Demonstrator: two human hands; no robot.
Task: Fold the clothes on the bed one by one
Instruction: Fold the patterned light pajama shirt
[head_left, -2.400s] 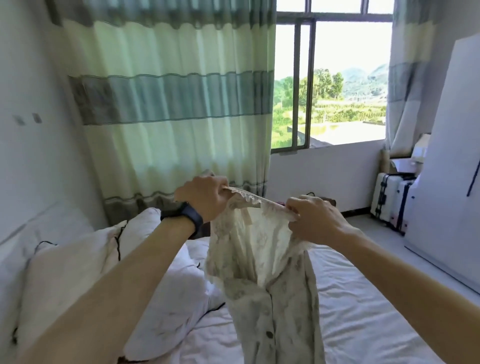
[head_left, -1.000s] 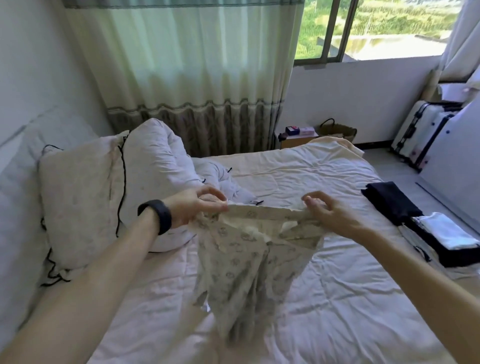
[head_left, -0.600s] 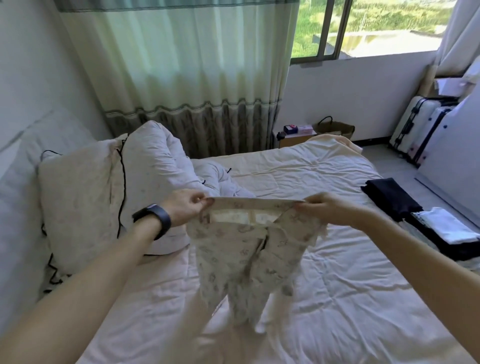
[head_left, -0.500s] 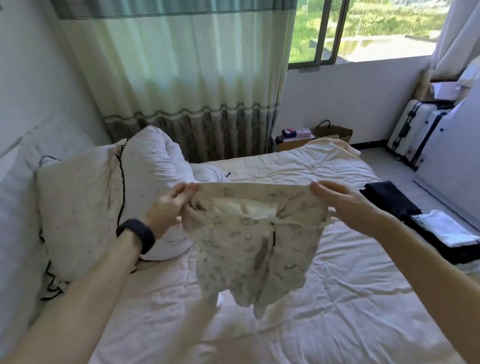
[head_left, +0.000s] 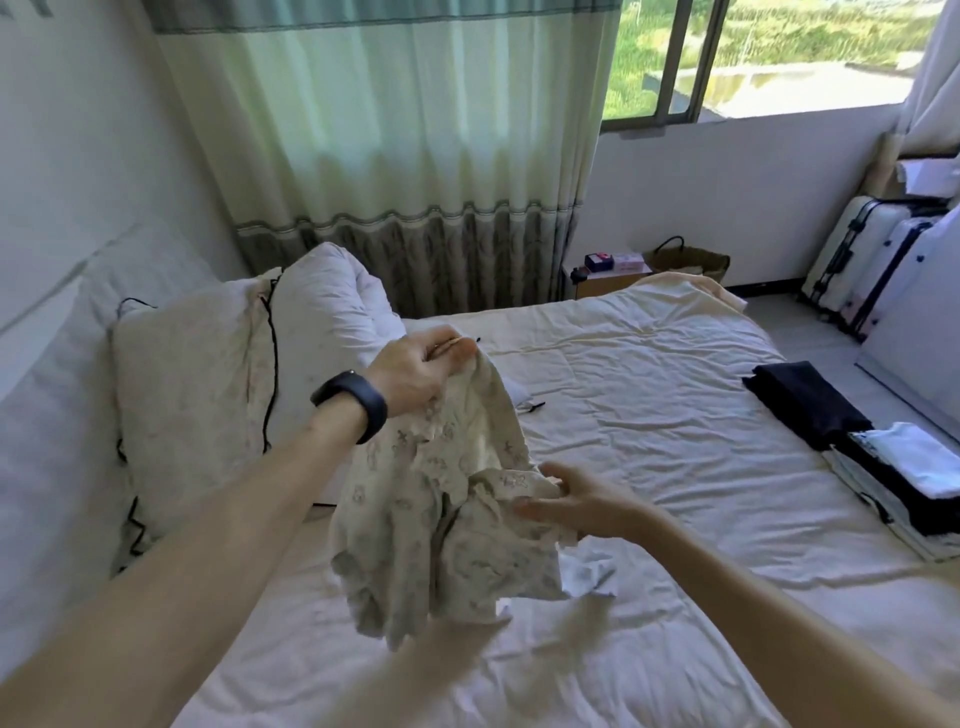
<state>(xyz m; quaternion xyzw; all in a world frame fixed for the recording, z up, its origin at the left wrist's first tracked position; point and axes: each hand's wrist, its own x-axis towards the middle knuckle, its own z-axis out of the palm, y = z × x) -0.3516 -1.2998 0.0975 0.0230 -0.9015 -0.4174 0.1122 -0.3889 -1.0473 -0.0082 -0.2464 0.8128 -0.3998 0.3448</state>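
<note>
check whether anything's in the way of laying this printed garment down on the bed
Nothing visible. The garment hangs from the left hand over bare bed; the folded pile sits at its right edge, the pillows to the left.
</note>
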